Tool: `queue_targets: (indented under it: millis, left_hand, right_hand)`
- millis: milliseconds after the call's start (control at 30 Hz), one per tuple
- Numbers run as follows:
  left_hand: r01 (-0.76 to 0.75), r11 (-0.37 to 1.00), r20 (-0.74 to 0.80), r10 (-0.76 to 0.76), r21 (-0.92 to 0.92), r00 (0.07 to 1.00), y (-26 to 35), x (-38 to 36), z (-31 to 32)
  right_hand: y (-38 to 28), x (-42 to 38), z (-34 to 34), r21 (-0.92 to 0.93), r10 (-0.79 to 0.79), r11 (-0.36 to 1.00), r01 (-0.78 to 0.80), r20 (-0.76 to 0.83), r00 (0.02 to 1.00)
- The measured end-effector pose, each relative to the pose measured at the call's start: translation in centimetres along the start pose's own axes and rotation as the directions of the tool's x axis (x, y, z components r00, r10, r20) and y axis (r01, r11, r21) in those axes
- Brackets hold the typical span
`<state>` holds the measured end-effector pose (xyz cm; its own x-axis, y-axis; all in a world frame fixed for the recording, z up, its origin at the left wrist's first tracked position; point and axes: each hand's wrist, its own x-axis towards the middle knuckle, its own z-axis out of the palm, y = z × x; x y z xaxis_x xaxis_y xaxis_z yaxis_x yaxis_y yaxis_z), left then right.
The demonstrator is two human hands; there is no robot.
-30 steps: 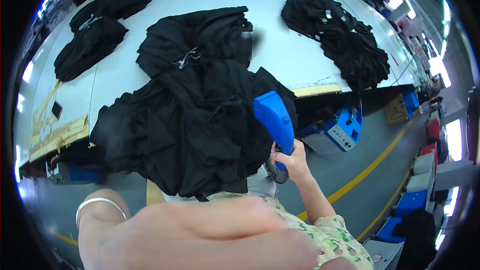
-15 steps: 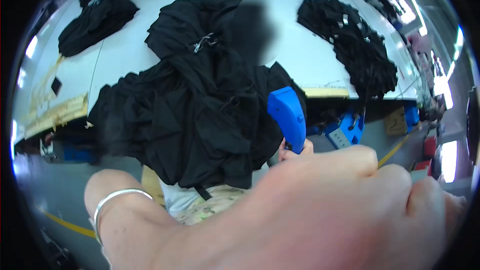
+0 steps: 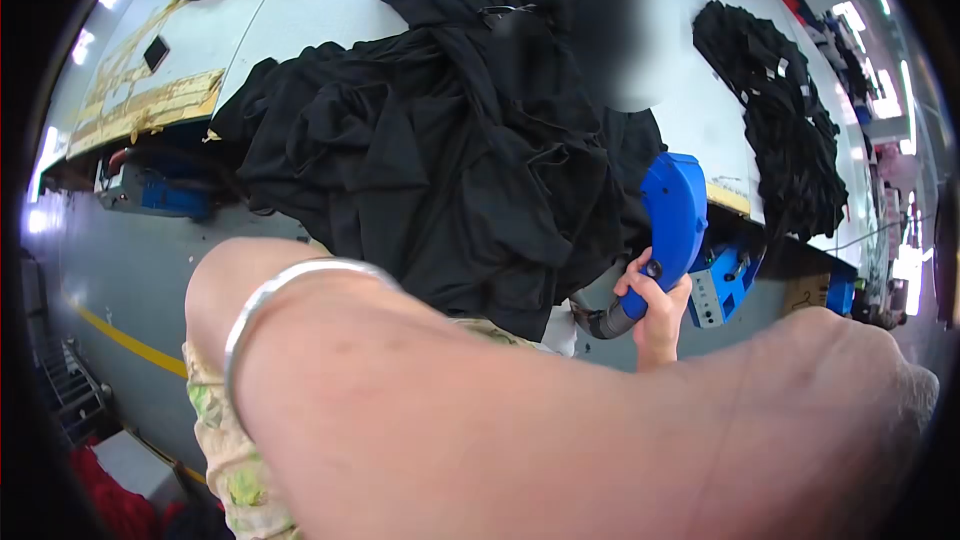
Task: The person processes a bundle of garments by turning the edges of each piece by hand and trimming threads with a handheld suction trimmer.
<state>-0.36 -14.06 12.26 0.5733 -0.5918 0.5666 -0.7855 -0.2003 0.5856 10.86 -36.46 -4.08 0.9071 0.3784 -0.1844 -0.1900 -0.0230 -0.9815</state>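
Black cloth (image 3: 430, 170) draped over the bench (image 3: 300, 15)'s near edge, blue tool (image 3: 677, 210) just right.
Risk of sliding floorward, from overhanging weight. Hose (image 3: 602, 322) beside the cloth's lower right: liable to snag if tugged. Right hand (image 3: 657, 312) clasped round the tool's handle. Left hand (image 3: 850, 370) farthest right, nearest the lens: cannot tell its grip; possible bump to the tool, from forearm (image 3: 450, 390) blocking sight.

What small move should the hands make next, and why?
I'd probably bring the left hand down onto the rumpled black cloth to steady it: that hand is raised close to the camera, while the right hand grips the blue tool beside the cloth, and neither visibly holds the fabric.
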Motion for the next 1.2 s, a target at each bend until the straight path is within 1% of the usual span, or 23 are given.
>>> queue_targets:
  millis: [167,233,300,400,500,567,600,700,733,833,867,967,1000,1033,1067,1100,1167,1200]
  left_hand:
    - [-0.018,1.000,-0.036,0.019,0.007,0.999,0.2,0.0,-0.9]
    - [-0.033,0.999,-0.065,0.033,0.002,0.997,0.6,-0.2,-1.5]
    - [-0.046,0.999,-0.118,0.046,-0.001,0.992,1.1,-0.3,-2.3]
    - [-0.085,0.996,-0.273,0.073,-0.032,0.959,1.9,-0.6,-3.5]
    - [-0.189,0.969,-0.478,0.092,-0.159,0.873,2.9,-1.1,-3.9]
    - [-0.232,0.936,-0.519,0.065,-0.264,0.852,3.0,-1.2,-3.2]
    - [-0.273,0.913,-0.570,0.056,-0.303,0.820,2.4,-1.4,-1.6]
    - [-0.329,0.890,-0.575,0.096,-0.316,0.813,1.6,-0.2,-1.6]
    - [-0.360,0.877,-0.578,0.122,-0.317,0.807,1.1,0.2,-1.3]
    - [-0.407,0.885,-0.535,0.236,-0.226,0.811,0.2,0.4,-1.6]
    - [-0.432,0.889,-0.501,0.306,-0.154,0.810,-0.3,0.7,-2.4]
    - [-0.400,0.916,-0.581,0.318,-0.015,0.749,0.2,0.7,-2.4]
    - [-0.345,0.938,-0.669,0.246,-0.017,0.702,0.7,0.6,-1.5]
    - [-0.298,0.954,-0.753,0.172,-0.033,0.635,1.2,0.3,-0.6]
    - [-0.279,0.960,-0.746,0.165,-0.029,0.645,1.6,-0.3,-0.2]
    - [-0.296,0.955,-0.735,0.179,-0.031,0.654,1.7,-0.7,-0.2]
    - [-0.382,0.924,-0.715,0.250,-0.026,0.653,1.0,-1.0,-0.7]
    - [-0.297,0.954,-0.720,0.170,-0.051,0.673,0.8,-1.2,-1.4]
  right_hand:
    - [-0.1,0.0,0.4,0.005,0.042,0.999,-0.042,-0.029,0.999]
    - [0.1,0.2,0.1,0.000,0.039,0.999,-0.039,0.014,0.999]
    - [-0.3,0.3,0.5,0.019,0.025,1.000,-0.025,0.010,1.000]
    - [-0.1,0.4,0.5,0.040,0.026,0.999,-0.027,0.024,0.999]
    - [0.0,0.7,0.3,0.036,0.033,0.999,-0.034,0.010,0.999]
    - [0.1,0.8,0.4,0.040,0.037,0.998,-0.038,0.018,0.999]
    - [0.1,0.9,0.4,0.038,0.038,0.999,-0.039,0.016,0.999]
    - [0.1,1.1,0.5,0.041,0.028,0.999,-0.029,0.022,0.999]
    - [0.1,1.1,0.5,0.042,0.023,0.999,-0.024,0.023,0.999]
    - [0.1,0.9,0.3,0.036,0.030,0.999,-0.030,0.003,1.000]
    - [0.1,0.8,0.2,0.034,0.035,0.999,-0.034,-0.009,0.999]
    - [0.3,0.9,0.5,0.035,0.026,0.999,-0.025,-0.037,0.999]
    - [0.6,1.1,0.2,0.023,0.004,1.000,-0.004,0.001,1.000]
    - [0.7,1.3,0.0,0.003,-0.012,1.000,0.012,0.025,1.000]
    - [0.2,1.2,0.5,0.033,0.029,0.999,-0.029,0.000,1.000]
    - [0.4,1.1,0.9,0.025,0.049,0.999,-0.048,-0.017,0.999]
    - [0.4,0.9,1.0,-0.014,0.045,0.999,-0.047,-0.080,0.996]
    - [0.4,1.0,0.5,0.000,0.040,0.999,-0.040,-0.054,0.998]
